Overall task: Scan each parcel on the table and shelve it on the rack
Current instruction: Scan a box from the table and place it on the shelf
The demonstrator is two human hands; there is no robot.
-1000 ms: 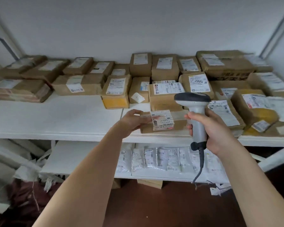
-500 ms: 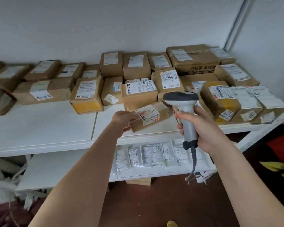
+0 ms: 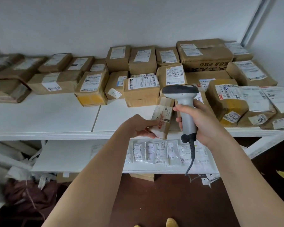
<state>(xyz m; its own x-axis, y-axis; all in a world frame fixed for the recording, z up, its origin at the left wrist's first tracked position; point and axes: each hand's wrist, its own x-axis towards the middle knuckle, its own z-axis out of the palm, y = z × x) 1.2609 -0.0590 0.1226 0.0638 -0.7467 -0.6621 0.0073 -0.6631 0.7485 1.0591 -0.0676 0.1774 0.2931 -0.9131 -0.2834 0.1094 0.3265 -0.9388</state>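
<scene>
My left hand [image 3: 140, 127] grips a small brown cardboard parcel [image 3: 163, 116] by its near end, lifted and tilted so its white label faces me, just above the front edge of the white table [image 3: 44, 118]. My right hand [image 3: 202, 122] holds a grey handheld scanner [image 3: 183, 102] upright by its handle, right beside the parcel, with its dark head above the parcel's far end. The scanner's cable hangs down below my hand.
Many labelled brown parcels [image 3: 142, 90] crowd the back and right of the table. A lower shelf [image 3: 67, 156] carries several white plastic mailers [image 3: 161, 152]. Crumpled bags and wrapping lie on the floor at the left. A white wall stands behind.
The parcel has turned from lying crosswise to pointing away from me, and sits closer to the scanner. My view has drifted slightly right and nearer the table.
</scene>
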